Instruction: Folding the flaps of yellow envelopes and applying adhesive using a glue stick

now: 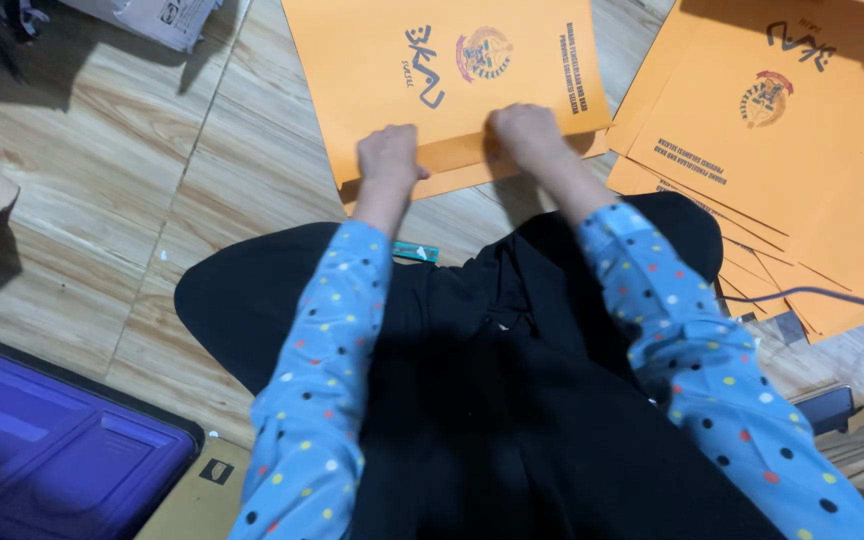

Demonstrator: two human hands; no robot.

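Observation:
An orange paper envelope (432, 80) with dark print and a round emblem lies on the wooden floor in front of me. My left hand (389, 153) presses on its near edge with the fingers curled down. My right hand (526, 132) presses the same edge a little further right, fingers also curled onto the folded flap. Both arms wear blue sleeves with coloured dots. My black-clad legs fill the lower middle of the view.
A stack of several more orange envelopes (802, 150) fans out at the right, with a thin dark cable (822, 295) across its near edge. A purple plastic lid (42, 450) sits bottom left. A small teal object (416, 251) lies by my knee. Cardboard (152, 15) is at top left.

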